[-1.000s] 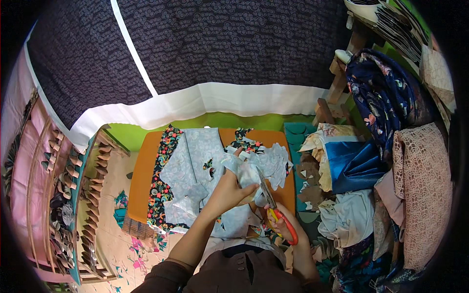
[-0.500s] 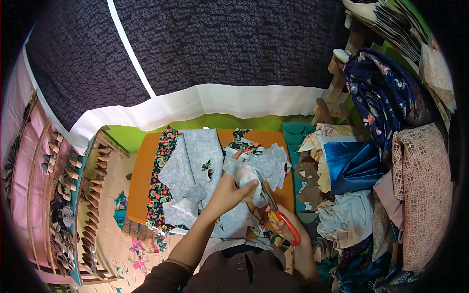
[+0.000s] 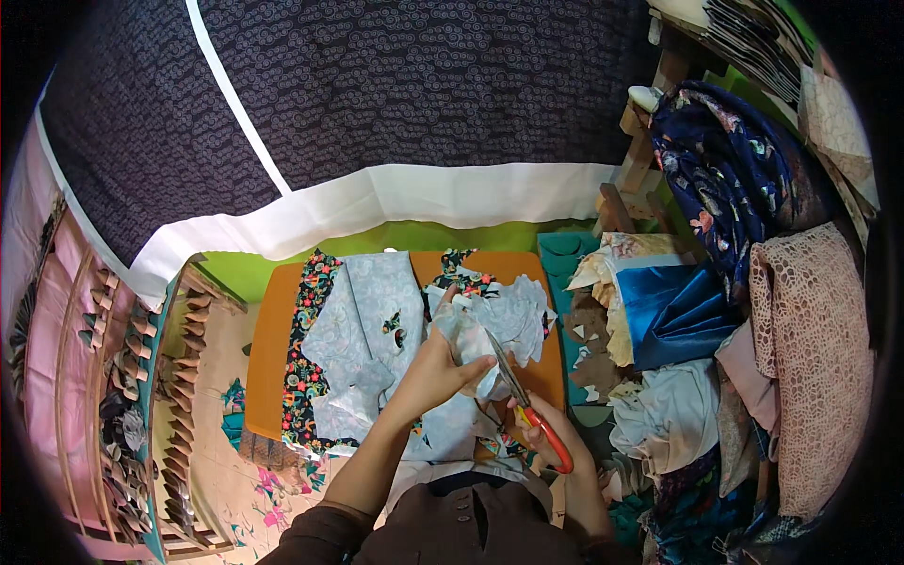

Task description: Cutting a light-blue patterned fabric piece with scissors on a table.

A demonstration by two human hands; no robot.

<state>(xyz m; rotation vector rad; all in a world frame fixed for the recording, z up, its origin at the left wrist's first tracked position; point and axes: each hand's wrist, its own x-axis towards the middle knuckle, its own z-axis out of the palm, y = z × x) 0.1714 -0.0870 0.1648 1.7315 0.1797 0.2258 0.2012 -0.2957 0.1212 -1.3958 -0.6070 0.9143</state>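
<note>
My left hand [image 3: 435, 369] grips a crumpled piece of pale blue patterned fabric [image 3: 490, 330] above an orange board [image 3: 268, 334]. In my right hand [image 3: 551, 443] are orange-handled scissors [image 3: 527, 400], whose blades point up into the edge of that fabric. Under the hands lie a larger sheet of pale blue fabric [image 3: 363, 330] and a dark strip with a colourful flower print [image 3: 303, 358], both spread on the board.
A dark patterned cloth with a white border [image 3: 377, 122] hangs behind the board. Piled fabrics fill the right: blue satin [image 3: 678, 311], dark floral [image 3: 734, 179], pink lace [image 3: 815, 358], white cloth [image 3: 673, 414]. A wooden rack with small cones [image 3: 122, 395] stands at left.
The scissors have shifted slightly along the pale blue fabric, and my left hand has turned the piece a little. Nothing else moved.
</note>
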